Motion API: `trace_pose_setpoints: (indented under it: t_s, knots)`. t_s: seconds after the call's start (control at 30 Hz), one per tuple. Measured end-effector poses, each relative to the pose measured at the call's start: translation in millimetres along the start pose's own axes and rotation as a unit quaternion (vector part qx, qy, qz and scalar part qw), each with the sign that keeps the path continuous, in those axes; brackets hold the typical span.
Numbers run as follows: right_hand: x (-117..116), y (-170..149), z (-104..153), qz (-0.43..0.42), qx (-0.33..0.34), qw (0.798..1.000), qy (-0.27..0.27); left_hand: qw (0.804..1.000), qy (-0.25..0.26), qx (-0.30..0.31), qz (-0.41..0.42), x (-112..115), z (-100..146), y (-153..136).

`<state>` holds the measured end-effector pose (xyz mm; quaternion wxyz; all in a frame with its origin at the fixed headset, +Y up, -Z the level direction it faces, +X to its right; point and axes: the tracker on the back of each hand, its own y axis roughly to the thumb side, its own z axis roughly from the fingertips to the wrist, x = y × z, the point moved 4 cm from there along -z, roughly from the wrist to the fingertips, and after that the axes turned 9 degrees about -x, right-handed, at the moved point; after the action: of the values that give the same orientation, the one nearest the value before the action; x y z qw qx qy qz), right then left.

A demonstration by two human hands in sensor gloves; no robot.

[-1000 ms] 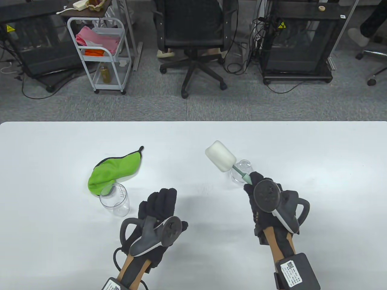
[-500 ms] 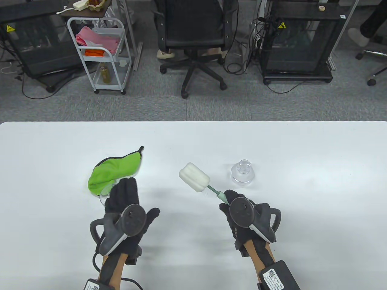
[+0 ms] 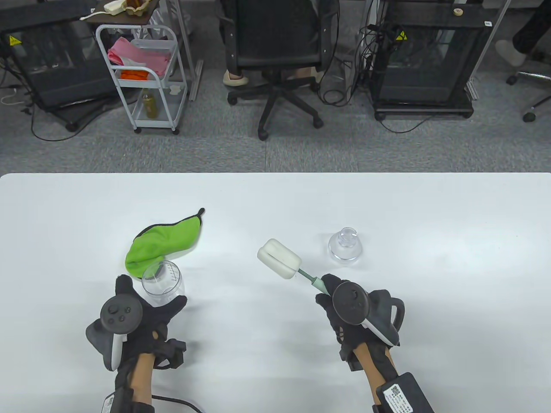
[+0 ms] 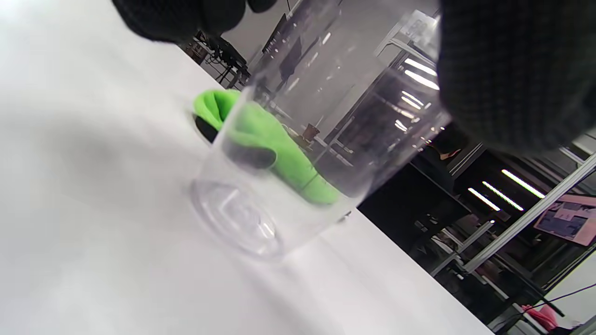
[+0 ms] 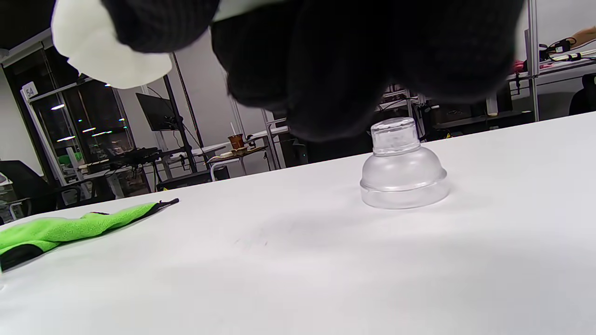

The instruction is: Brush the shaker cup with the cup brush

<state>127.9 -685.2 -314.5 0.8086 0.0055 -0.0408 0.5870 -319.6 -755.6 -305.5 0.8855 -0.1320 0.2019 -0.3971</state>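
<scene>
Shifted left, the left hand point(image 3: 142, 316) now cups the shaker cup point(image 3: 163, 285), contact unclear; right hand point(image 3: 344, 305) grips the cup brush point(image 3: 286, 261).

Shaker cup point(image 3: 163, 285) and its lid point(image 3: 345, 247) look like clear glossy plastic, cup brush point(image 3: 279, 259) head's matt white sponge, green cloth point(image 3: 162, 247) fuzzy microfiber, table point(image 3: 430, 215) smooth white.

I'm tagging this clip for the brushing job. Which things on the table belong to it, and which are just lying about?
Belong to the job:
shaker cup, clear, at the left hand
cup brush, handle held by the right hand

Lying about:
green cloth, behind the cup
clear domed lid, standing alone
</scene>
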Motion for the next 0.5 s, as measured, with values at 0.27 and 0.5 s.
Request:
trace_pose_setpoints:
  t_s: [0.27,0.5]
  knots:
    - [4,-3,-1,-0.026,-0.004,1.000,-0.002,0.995,-0.073,-0.037,0.055,19,-26,-17]
    - [-5,3,-3,-0.008,0.002,1.000,0.012,0.992,-0.107,-0.023,0.058,25,-43,-15]
